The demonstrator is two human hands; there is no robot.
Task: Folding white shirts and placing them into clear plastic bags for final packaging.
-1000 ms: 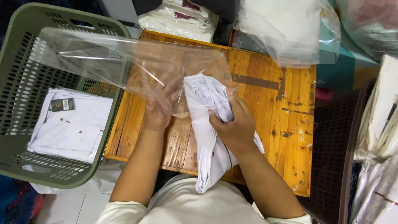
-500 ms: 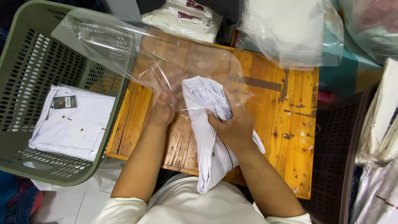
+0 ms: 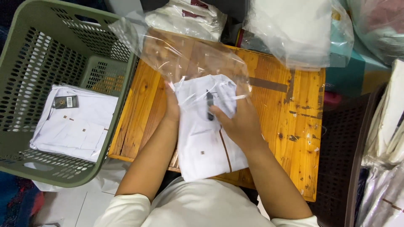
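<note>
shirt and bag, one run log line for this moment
left hand: holds clear plastic bag mouth | right hand: presses folded white shirt | shirt: top inside bag | surface: wooden table

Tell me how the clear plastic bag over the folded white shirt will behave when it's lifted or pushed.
The clear plastic bag will probably flop: its free end already crumples and sags over the wooden table. It looks thin and light, likely drifting with any push. Its glossy film may slip against the folded white shirt, so the left hand and right hand steady both.
</note>
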